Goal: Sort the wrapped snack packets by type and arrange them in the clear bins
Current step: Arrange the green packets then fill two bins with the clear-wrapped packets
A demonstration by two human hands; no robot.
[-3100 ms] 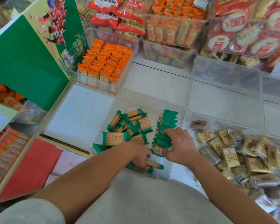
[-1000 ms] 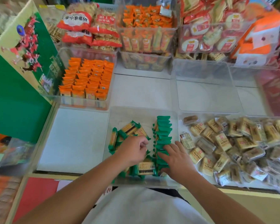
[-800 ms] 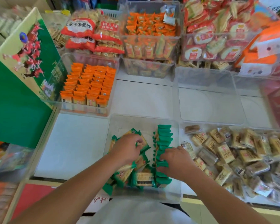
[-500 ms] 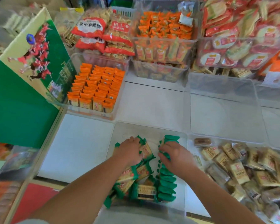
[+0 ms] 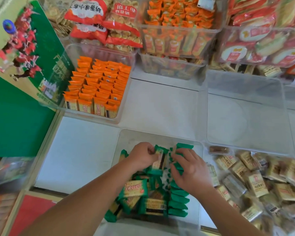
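**Left hand** [image 5: 142, 156]: thumb and fingers pinch one green packet [image 5: 159, 158], held on edge over the far half of the bin.

**Right hand** [image 5: 190, 171]: fingers curled over the far end of the row of green packets [image 5: 178, 201], gripping the wrappers there. The pinched packet sits just beside this hand.

**Change:** Half a second ago the left hand lay palm-down on the loose packets. It has since lifted one clear and brought it across to the row. Three seconds ago both hands worked at the near end of the bin.

**Clear bin** [image 5: 157, 135]: holds the row, stood on edge along its right side, and loose green packets [image 5: 136, 188] heaped flat on its left.

**Gold packets** [image 5: 255, 182]: a loose heap to the right of the bin, partly blurred.

**Second clear bin** [image 5: 245, 147]: beyond the heap, with the white surface showing through its floor.

**Orange packets** [image 5: 99, 84]: upright in tidy rows inside a clear tub [image 5: 92, 117], to the far left.

**White surface** [image 5: 160, 108]: pale panels that carry all the bins.

**Green carton** [image 5: 20, 108]: stands at the left edge, printed with red-clad figures.

**Back wall of stock:** red-and-white biscuit bags [image 5: 102, 21], a stacked tub of orange packets [image 5: 177, 36], and round red-labelled packs [image 5: 262, 41].
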